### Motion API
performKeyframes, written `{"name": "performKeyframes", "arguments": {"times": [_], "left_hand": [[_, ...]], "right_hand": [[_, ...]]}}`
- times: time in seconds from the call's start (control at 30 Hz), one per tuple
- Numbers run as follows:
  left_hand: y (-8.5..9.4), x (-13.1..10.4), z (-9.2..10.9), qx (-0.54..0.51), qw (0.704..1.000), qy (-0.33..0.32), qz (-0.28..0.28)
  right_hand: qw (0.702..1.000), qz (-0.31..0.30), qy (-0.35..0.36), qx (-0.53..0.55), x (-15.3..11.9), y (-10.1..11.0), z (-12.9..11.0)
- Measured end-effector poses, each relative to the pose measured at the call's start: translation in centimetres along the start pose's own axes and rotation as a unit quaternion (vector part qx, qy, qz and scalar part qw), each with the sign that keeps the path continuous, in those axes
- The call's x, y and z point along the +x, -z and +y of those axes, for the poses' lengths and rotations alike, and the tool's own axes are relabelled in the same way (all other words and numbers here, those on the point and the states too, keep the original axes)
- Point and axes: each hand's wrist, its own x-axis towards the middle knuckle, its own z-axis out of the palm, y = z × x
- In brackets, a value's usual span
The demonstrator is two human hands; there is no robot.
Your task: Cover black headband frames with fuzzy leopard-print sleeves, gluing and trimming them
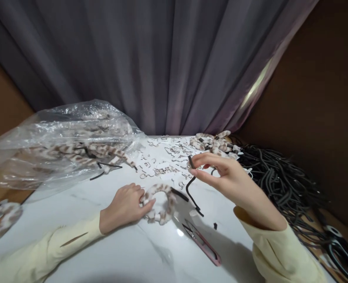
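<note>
Fuzzy spotted ring lies on the table, its left side held by the left hand, while the right hand pinches a short black piece; ring appears light, soft, best gripped along its plush band.

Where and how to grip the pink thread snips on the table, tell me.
Take the pink thread snips by the handle near its rounded end, likely best from the near right. They lie flat on the table, blades pointing away toward the furry ring, so that approach should keep fingers off the tips.
</note>
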Motion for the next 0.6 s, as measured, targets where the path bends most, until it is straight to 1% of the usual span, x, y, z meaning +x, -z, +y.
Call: {"name": "performKeyframes", "arguments": {"times": [0.07,0.13,0.2,0.23,0.3,0.37,0.4,0.47,0.53,0.57,0.6], "left_hand": [[-0.1,-0.4,0.5,0.006,0.999,0.006,-0.034],[-0.2,-0.4,0.6,-0.019,0.998,0.017,-0.057],[-0.1,-0.2,0.4,-0.055,0.997,0.011,-0.059],[0.0,-0.1,0.2,-0.077,0.996,-0.005,-0.047],[0.3,0.1,-0.1,-0.125,0.99,-0.061,-0.003],[0.8,0.1,-0.4,-0.166,0.977,-0.122,0.048],[1.0,0.1,-0.4,-0.183,0.97,-0.143,0.064],[1.5,-0.1,-0.4,-0.214,0.962,-0.151,0.079],[1.9,-0.3,-0.1,-0.25,0.958,-0.122,0.066],[2.1,-0.5,0.1,-0.27,0.956,-0.101,0.054],[2.4,-0.6,0.3,-0.288,0.953,-0.08,0.043]], "right_hand": [[0.998,0.027,-0.039,0.039,-0.3,0.2,-0.8],[0.993,0.057,-0.079,0.069,-0.8,0.7,-1.7],[0.988,0.084,-0.099,0.081,-1.3,1.3,-2.5],[0.987,0.097,-0.1,0.082,-1.6,1.6,-2.8],[0.985,0.117,-0.097,0.077,-1.9,2.1,-3.1],[0.986,0.115,-0.098,0.064,-1.9,2.4,-3.1],[0.989,0.095,-0.099,0.057,-1.9,2.5,-3.0],[0.994,0.016,-0.098,0.037,-1.6,2.4,-2.6],[0.993,-0.075,-0.087,0.017,-1.2,2.0,-2.0],[0.991,-0.108,-0.082,0.014,-1.1,1.6,-1.7],[0.988,-0.129,-0.08,0.02,-1.0,1.1,-1.4]]}}
